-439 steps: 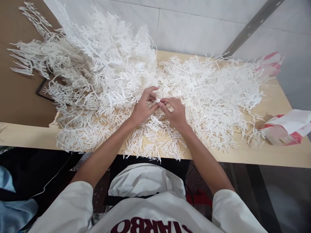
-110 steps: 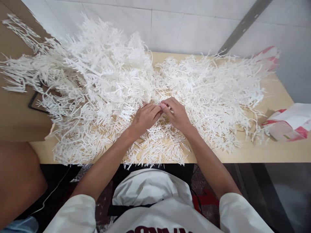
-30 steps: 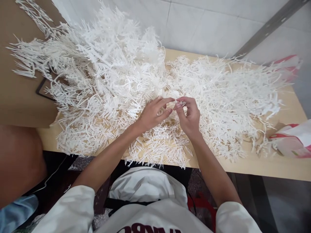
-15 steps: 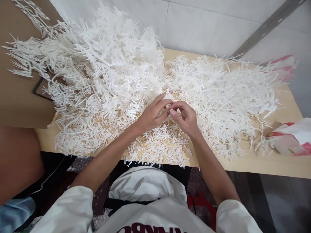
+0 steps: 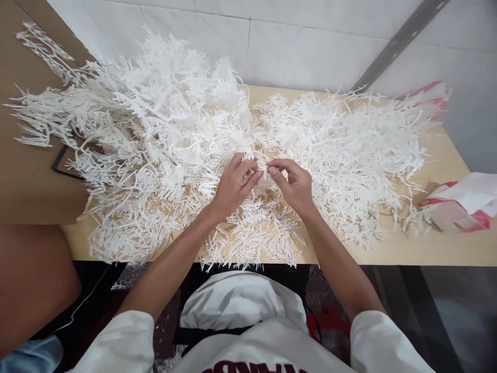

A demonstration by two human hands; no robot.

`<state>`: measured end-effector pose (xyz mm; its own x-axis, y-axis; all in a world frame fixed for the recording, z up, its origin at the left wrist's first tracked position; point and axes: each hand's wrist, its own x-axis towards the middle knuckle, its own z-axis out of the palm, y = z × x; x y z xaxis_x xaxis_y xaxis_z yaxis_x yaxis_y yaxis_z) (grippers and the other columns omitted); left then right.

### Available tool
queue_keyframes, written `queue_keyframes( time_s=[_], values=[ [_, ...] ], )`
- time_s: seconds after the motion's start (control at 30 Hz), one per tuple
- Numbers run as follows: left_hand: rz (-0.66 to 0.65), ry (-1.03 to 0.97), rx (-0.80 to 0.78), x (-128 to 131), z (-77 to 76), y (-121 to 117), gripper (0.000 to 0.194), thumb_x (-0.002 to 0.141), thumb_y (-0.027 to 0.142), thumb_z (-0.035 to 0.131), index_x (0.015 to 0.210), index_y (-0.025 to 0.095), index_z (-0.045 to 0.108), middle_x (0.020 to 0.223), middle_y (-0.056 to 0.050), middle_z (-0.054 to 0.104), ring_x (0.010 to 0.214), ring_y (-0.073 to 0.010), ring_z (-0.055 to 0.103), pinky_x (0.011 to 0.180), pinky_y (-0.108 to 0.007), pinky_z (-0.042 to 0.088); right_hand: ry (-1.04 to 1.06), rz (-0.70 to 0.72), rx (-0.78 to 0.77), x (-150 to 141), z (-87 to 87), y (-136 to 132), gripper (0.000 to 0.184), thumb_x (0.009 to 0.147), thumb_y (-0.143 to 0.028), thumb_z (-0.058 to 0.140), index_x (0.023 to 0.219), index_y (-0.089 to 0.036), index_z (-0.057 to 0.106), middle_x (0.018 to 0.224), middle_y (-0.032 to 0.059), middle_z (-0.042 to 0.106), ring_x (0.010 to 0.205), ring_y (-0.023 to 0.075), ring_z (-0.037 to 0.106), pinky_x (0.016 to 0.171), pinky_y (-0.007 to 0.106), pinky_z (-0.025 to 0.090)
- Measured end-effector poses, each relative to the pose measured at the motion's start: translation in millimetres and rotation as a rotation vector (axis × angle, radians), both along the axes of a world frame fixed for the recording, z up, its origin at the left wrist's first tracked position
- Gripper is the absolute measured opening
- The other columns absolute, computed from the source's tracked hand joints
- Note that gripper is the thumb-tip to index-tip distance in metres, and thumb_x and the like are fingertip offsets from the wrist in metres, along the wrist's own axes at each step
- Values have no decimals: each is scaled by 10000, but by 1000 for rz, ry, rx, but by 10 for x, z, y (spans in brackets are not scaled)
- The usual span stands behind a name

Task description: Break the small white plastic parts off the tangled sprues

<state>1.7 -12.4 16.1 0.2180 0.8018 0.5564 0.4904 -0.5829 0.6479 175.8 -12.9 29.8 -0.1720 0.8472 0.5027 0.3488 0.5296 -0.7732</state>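
Observation:
A wide heap of white plastic needle sprigs (image 5: 163, 134) covers a pale wooden table (image 5: 438, 243). My left hand (image 5: 233, 186) and my right hand (image 5: 293, 184) meet over the middle of the heap, fingertips almost touching. Both pinch a small white sprig piece (image 5: 264, 170) between thumb and fingers. More short sprigs (image 5: 252, 238) lie fanned out under my wrists by the near table edge.
A red-and-white plastic bag (image 5: 462, 204) lies at the table's right end, another (image 5: 427, 98) behind the heap. Brown cardboard (image 5: 23, 171) with a black handle sits to the left. Another person's bare leg (image 5: 31, 290) is at lower left. A white tiled wall rises behind.
Both hands have drawn slightly down and left together, still pinching at the same spot. The view has shifted a little; the heap itself has not moved.

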Motion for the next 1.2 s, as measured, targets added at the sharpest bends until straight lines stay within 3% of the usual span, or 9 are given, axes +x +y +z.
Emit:
queue_keyframes(
  time_s=[0.2, 0.5, 0.67, 0.87, 0.97, 1.03, 1.2],
  values=[
    [5, 98, 94, 8, -38, 1, 190, 915, 337, 478, 1047, 233, 564, 995, -44, 533, 920, -151, 539, 767, -308, 490, -88, 68, 51, 42, 25, 25, 176, 856, -332, 621, 999, -233, 649, 912, -1, 668, 831, 112, 607, 779, 287, 498],
    [44, 152, 137, 32, -39, 0, 149, 910, 272, 484, 996, 196, 579, 1039, -68, 527, 948, -148, 544, 737, -283, 498, -236, 78, 254, 68, 14, 51, 212, 879, -317, 596, 1062, -211, 610, 969, 21, 668, 885, 125, 606, 802, 301, 498],
    [116, 228, 223, 76, -75, -15, 83, 869, 224, 524, 927, 179, 563, 1000, -66, 531, 876, -130, 543, 628, -222, 457, -319, 13, 357, 60, -55, 73, 104, 915, -295, 548, 943, -202, 583, 873, -5, 663, 825, 107, 593, 769, 278, 471],
    [215, 390, 309, 125, -93, -11, 74, 855, 205, 506, 807, 165, 546, 947, -57, 571, 689, -93, 499, 572, -222, 383, -605, -115, 508, 12, -59, 37, 101, 937, -214, 480, 842, -180, 489, 766, 1, 600, 706, 112, 517, 662, 274, 422],
    [263, 273, 207, 77, -63, 39, 106, 852, 156, 485, 750, 162, 514, 856, -35, 559, 693, -95, 494, 584, -223, 390, -515, -209, 590, 1, -38, -8, 135, 911, -160, 493, 789, -188, 440, 685, -11, 540, 642, 105, 480, 577, 253, 400],
    [294, 150, 143, 25, -37, 73, 120, 853, 142, 476, 741, 166, 507, 812, -20, 545, 739, -106, 510, 645, -238, 423, -375, -226, 551, 10, -27, -28, 86, 900, -140, 510, 845, -186, 463, 724, -11, 556, 670, 99, 510, 576, 239, 418],
    [90, 48, 105, -15, -22, 70, 116, 898, 246, 498, 954, 197, 587, 960, -36, 591, 941, -137, 540, 818, -291, 472, -177, -237, 316, 49, -18, 17, 176, 936, -242, 483, 1103, -237, 539, 1092, 50, 600, 1007, 157, 571, 781, 311, 497]
  ],
)
